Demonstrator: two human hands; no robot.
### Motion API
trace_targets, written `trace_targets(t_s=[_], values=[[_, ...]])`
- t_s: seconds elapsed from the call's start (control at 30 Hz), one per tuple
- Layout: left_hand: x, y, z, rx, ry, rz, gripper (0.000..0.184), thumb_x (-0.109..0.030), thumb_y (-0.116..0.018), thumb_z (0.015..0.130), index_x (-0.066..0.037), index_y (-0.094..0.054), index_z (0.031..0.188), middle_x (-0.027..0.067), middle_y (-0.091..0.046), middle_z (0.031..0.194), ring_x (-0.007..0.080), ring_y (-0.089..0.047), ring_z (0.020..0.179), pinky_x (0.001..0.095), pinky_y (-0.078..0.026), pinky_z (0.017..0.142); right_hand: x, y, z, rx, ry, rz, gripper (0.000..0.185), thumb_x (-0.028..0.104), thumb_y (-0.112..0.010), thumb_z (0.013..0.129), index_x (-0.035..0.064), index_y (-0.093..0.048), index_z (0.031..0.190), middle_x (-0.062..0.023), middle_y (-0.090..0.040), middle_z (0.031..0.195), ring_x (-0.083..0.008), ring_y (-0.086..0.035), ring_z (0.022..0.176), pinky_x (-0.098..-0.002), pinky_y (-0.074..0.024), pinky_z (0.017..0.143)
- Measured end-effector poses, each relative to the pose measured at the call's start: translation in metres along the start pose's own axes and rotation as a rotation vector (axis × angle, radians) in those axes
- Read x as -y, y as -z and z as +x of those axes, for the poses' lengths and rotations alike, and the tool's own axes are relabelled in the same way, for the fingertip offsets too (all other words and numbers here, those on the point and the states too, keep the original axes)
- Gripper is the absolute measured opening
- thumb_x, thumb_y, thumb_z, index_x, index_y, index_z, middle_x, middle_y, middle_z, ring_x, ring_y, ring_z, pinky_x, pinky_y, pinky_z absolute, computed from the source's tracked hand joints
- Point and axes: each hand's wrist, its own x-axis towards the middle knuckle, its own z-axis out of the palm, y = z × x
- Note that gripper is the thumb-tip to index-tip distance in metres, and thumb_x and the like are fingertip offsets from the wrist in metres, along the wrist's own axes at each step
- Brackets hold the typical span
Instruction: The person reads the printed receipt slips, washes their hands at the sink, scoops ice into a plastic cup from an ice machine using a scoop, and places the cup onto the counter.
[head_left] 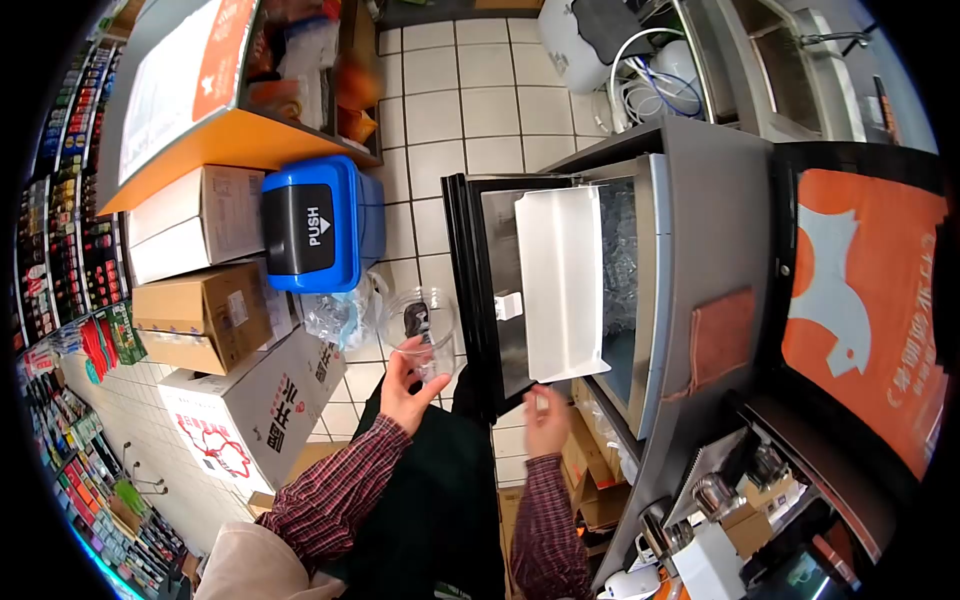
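My left hand [405, 390] is closed around a clear plastic cup [440, 365], with its round rim facing away from me and a dark printed mark on its side. My right hand [545, 422] is slightly blurred, its fingers bent, close to the near edge of a black-framed door [470, 290]. Whether those fingers touch the door is unclear. The door belongs to an ice machine [655, 290] and is swung out, with a white panel [555, 285] on its inner side. Beyond the panel, clear ice [620, 240] lies in the bin.
A blue bin with a black push lid [310, 225] stands left of the cup, beside a clear plastic bag [340, 318]. Cardboard boxes [205, 315] are stacked further left. A brown cloth [722, 340] rests on the counter at right, near an orange panel [870, 310].
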Motion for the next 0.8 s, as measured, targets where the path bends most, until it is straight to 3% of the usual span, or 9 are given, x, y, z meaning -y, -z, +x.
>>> trace_targets(t_s=[0.2, 0.23, 0.3, 0.33, 0.37, 0.43, 0.5, 0.7, 0.8], values=[[0.012, -0.053, 0.058, 0.074, -0.244, 0.017, 0.083, -0.003, -0.080, 0.065, -0.006, -0.033, 0.133, 0.0113, -0.047, 0.125, 0.0230, -0.050, 0.115, 0.0368, -0.045, 0.094, -0.038, -0.007, 0.201, -0.338, 0.284, 0.057, 0.025, 0.014, -0.059, 0.089, 0.0032, -0.058, 0.112, -0.0109, -0.058, 0.103, -0.0174, -0.062, 0.074, -0.0279, -0.0501, 0.063], [0.011, -0.059, 0.061, 0.098, -0.291, -0.020, 0.086, -0.003, -0.082, 0.062, -0.006, -0.033, 0.132, 0.0107, -0.046, 0.127, 0.0235, -0.050, 0.115, 0.0361, -0.045, 0.093, -0.024, -0.007, 0.228, -0.371, 0.168, 0.124, 0.029, 0.017, -0.058, 0.091, 0.0029, -0.056, 0.117, -0.0049, -0.061, 0.097, -0.0107, -0.058, 0.071, -0.0248, -0.0463, 0.062], [0.021, -0.066, 0.066, 0.052, -0.300, 0.039, 0.086, -0.007, -0.083, 0.062, -0.006, -0.033, 0.132, 0.0103, -0.044, 0.128, 0.0236, -0.050, 0.116, 0.0368, -0.045, 0.093, -0.040, -0.013, 0.300, -0.516, 0.311, 0.302, 0.036, 0.019, -0.058, 0.091, 0.0042, -0.051, 0.123, -0.0028, -0.057, 0.095, -0.0100, -0.055, 0.071, -0.0246, -0.0450, 0.059], [0.030, -0.070, 0.068, 0.035, -0.321, -0.027, 0.086, -0.015, -0.084, 0.065, -0.006, -0.032, 0.133, 0.0113, -0.044, 0.129, 0.0241, -0.048, 0.119, 0.0388, -0.043, 0.097, -0.023, -0.010, 0.318, -0.556, 0.135, 0.414, 0.038, 0.020, -0.058, 0.091, 0.0032, -0.050, 0.124, -0.0025, -0.055, 0.093, -0.0097, -0.054, 0.072, -0.0249, -0.0455, 0.059], [0.036, -0.069, 0.069, 0.019, -0.271, -0.038, 0.087, -0.023, -0.084, 0.067, -0.005, -0.031, 0.133, 0.0128, -0.044, 0.129, 0.0246, -0.046, 0.121, 0.0406, -0.040, 0.100, -0.008, -0.008, 0.330, -0.628, 0.078, 0.425, 0.038, 0.021, -0.059, 0.091, 0.0008, -0.049, 0.122, -0.0021, -0.054, 0.088, -0.0090, -0.053, 0.070, -0.0260, -0.0458, 0.059], [0.058, -0.069, 0.079, -0.003, -0.343, -0.108, 0.081, -0.008, -0.079, 0.066, -0.003, -0.032, 0.132, 0.0141, -0.042, 0.129, 0.0276, -0.051, 0.117, 0.0369, -0.048, 0.092, -0.027, -0.004, 0.376, -0.693, 0.022, 0.435, 0.035, 0.025, -0.062, 0.089, -0.0013, -0.054, 0.111, -0.0030, -0.056, 0.080, -0.0103, -0.053, 0.070, -0.0268, -0.0463, 0.059], [0.067, -0.067, 0.085, -0.018, -0.377, -0.030, 0.082, -0.014, -0.081, 0.068, -0.002, -0.031, 0.132, 0.0189, -0.041, 0.129, 0.0299, -0.049, 0.119, 0.0376, -0.048, 0.091, -0.029, 0.001, 0.406, -0.820, 0.330, 0.254, 0.033, 0.031, -0.065, 0.086, -0.0009, -0.059, 0.092, -0.0045, -0.056, 0.071, -0.0137, -0.054, 0.067, -0.0305, -0.0463, 0.061], [0.057, -0.057, 0.126, 0.010, -0.610, 0.151, 0.095, -0.029, -0.089, 0.059, -0.007, -0.033, 0.132, 0.0192, -0.043, 0.128, 0.0277, -0.056, 0.107, 0.0366, -0.050, 0.079, 0.014, 0.015, 0.441, -0.908, 0.496, 0.068, 0.035, 0.034, -0.065, 0.085, -0.0003, -0.062, 0.080, -0.0113, -0.065, 0.082, -0.0188, -0.060, 0.075, -0.0345, -0.0439, 0.068], [0.043, -0.068, 0.147, -0.018, -0.685, 0.203, 0.090, -0.027, -0.089, 0.058, -0.001, -0.040, 0.129, 0.0212, -0.046, 0.122, 0.0324, -0.051, 0.113, 0.0406, -0.048, 0.090, 0.011, 0.019, 0.454, -0.866, 0.437, 0.049, 0.032, 0.033, -0.065, 0.085, 0.0010, -0.062, 0.084, -0.0109, -0.066, 0.086, -0.0179, -0.060, 0.076, -0.0327, -0.0440, 0.068]])
